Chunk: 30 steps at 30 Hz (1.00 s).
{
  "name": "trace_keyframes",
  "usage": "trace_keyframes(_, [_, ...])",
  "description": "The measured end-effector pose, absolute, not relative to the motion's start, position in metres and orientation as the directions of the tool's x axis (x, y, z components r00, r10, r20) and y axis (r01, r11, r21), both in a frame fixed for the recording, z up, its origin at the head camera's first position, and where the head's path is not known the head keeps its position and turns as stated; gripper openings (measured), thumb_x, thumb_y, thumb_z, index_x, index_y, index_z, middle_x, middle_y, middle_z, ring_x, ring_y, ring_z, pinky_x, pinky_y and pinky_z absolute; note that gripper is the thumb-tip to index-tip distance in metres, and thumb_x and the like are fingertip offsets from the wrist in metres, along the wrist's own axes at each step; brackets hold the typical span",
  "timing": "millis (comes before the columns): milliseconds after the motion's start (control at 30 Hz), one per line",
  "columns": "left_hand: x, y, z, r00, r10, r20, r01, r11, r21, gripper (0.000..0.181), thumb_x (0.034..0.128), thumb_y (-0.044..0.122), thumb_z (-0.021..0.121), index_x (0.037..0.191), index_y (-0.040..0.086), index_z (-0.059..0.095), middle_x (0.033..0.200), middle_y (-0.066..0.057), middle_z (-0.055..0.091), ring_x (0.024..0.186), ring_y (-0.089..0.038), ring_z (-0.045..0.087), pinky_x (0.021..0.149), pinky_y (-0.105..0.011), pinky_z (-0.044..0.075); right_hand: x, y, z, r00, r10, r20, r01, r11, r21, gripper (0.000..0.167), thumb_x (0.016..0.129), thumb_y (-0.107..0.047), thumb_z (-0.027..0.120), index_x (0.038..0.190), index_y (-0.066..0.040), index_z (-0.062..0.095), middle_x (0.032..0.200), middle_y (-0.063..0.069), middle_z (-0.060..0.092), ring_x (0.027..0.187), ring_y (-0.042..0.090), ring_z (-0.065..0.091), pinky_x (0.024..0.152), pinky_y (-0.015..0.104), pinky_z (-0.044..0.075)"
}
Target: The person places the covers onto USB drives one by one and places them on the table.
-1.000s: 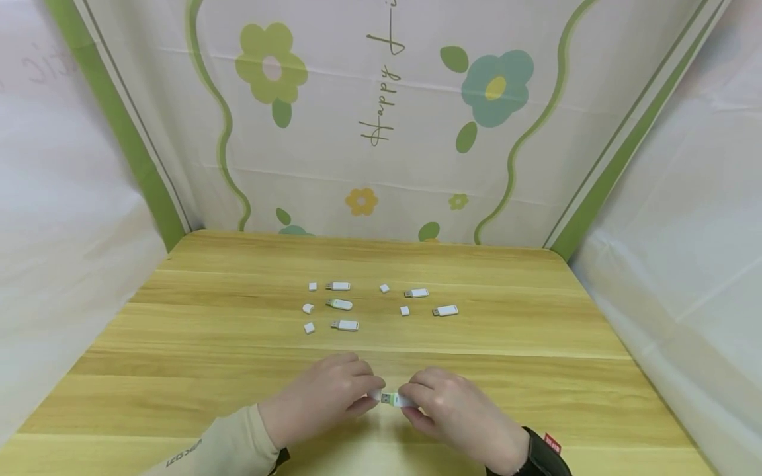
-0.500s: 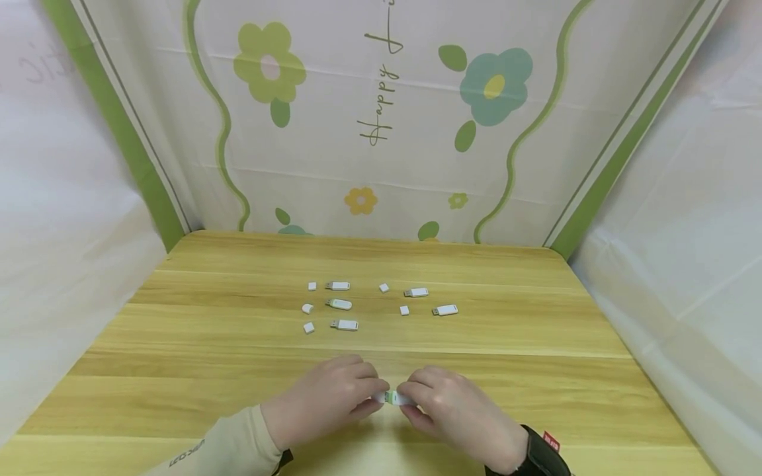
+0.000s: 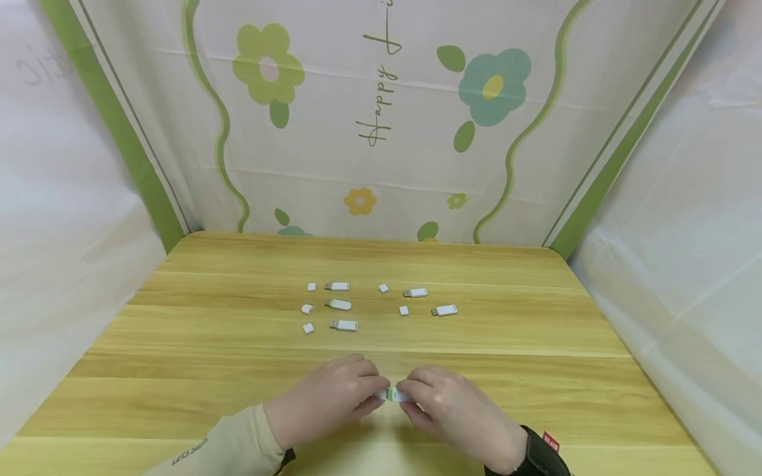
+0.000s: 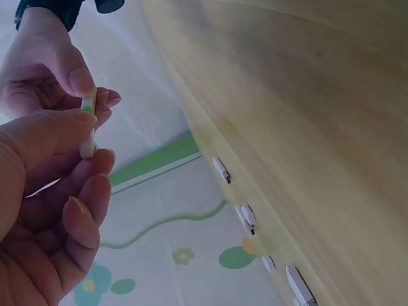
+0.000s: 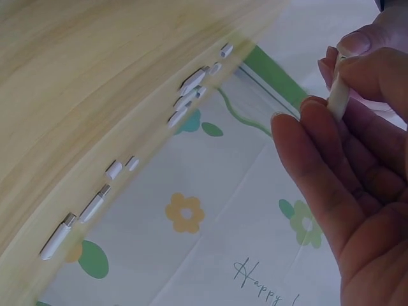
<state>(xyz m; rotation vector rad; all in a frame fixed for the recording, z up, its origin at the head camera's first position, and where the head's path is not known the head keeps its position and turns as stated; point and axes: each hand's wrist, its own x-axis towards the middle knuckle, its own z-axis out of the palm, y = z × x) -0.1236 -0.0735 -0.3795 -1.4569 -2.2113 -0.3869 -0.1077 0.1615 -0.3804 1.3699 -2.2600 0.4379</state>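
My left hand point(image 3: 330, 400) pinches a cap point(image 4: 87, 149), my right hand point(image 3: 458, 410) its USB drive point(image 3: 401, 396) (seemingly nearly joined); five far drives point(image 3: 345, 326) lie uncapped.

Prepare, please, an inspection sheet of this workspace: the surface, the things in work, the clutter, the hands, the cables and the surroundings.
Surface: wood-grain table.
Job's things: USB drive, white and green, held end to end with its white cap; whether fully seated, cannot tell. On the table, five uncapped drives and five loose caps, apart from each other.
Clutter: nothing seen.
Left hand: pinches the white cap.
Right hand: pinches the USB drive.
Cables: nothing seen.
Surroundings: flower-patterned cloth behind the table; white sheeting at both sides.
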Motion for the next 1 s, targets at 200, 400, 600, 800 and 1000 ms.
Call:
trace_keyframes(200, [-0.1234, -0.0728, -0.3788, -0.336, 0.786, 0.519, 0.915, 0.402, -0.015, 0.016, 0.0789, 0.012, 0.083, 0.089, 0.012, 0.070, 0.081, 0.007, 0.060, 0.073, -0.006, 0.054, 0.067, -0.012, 0.045, -0.1073, 0.1613, -0.3799, -0.407, -0.743, 0.530, -0.887, 0.460, -0.038, 0.029, 0.072, -0.003, 0.086, 0.095, -0.009, 0.070, 0.086, -0.006, 0.060, 0.073, 0.002, 0.054, 0.067, 0.007, 0.044])
trace_keyframes(400, [-0.1247, -0.0722, -0.3801, -0.344, 0.775, 0.530, 0.917, 0.400, 0.010, 0.015, 0.0798, 0.011, 0.082, 0.088, 0.012, 0.070, 0.081, 0.007, 0.060, 0.072, -0.006, 0.054, 0.066, -0.012, 0.045, -0.1074, 0.1605, -0.3799, -0.403, -0.732, 0.550, -0.888, 0.459, -0.040, 0.029, 0.071, -0.002, 0.085, 0.095, -0.008, 0.070, 0.086, -0.006, 0.060, 0.074, 0.003, 0.054, 0.067, 0.008, 0.044])
trace_keyframes(600, [-0.1275, -0.0719, -0.3832, -0.331, 0.764, 0.554, 0.921, 0.388, 0.015, 0.015, 0.0785, 0.010, 0.083, 0.087, 0.011, 0.070, 0.081, 0.007, 0.061, 0.071, -0.005, 0.054, 0.066, -0.011, 0.045, -0.1078, 0.1595, -0.3807, -0.407, -0.724, 0.557, -0.881, 0.472, -0.031, 0.029, 0.072, -0.003, 0.086, 0.096, -0.007, 0.070, 0.088, -0.004, 0.061, 0.076, 0.003, 0.056, 0.069, 0.009, 0.047])
trace_keyframes(800, [-0.1286, -0.0717, -0.3848, -0.336, 0.764, 0.550, 0.922, 0.385, 0.028, 0.013, 0.0795, 0.010, 0.082, 0.087, 0.011, 0.071, 0.081, 0.007, 0.062, 0.071, -0.004, 0.054, 0.065, -0.009, 0.044, -0.1070, 0.1590, -0.3806, -0.428, -0.725, 0.539, -0.864, 0.503, -0.010, 0.028, 0.073, -0.005, 0.086, 0.098, -0.007, 0.071, 0.090, -0.004, 0.061, 0.079, 0.005, 0.058, 0.071, 0.010, 0.048])
trace_keyframes(1000, [-0.1298, -0.0713, -0.3849, -0.342, 0.747, 0.570, 0.920, 0.389, 0.042, 0.013, 0.0796, 0.008, 0.081, 0.088, 0.009, 0.071, 0.081, 0.006, 0.061, 0.072, -0.005, 0.055, 0.067, -0.010, 0.045, -0.1067, 0.1582, -0.3790, -0.435, -0.709, 0.555, -0.856, 0.517, -0.010, 0.026, 0.075, -0.004, 0.083, 0.097, -0.006, 0.070, 0.090, -0.004, 0.062, 0.080, 0.007, 0.059, 0.070, 0.012, 0.049])
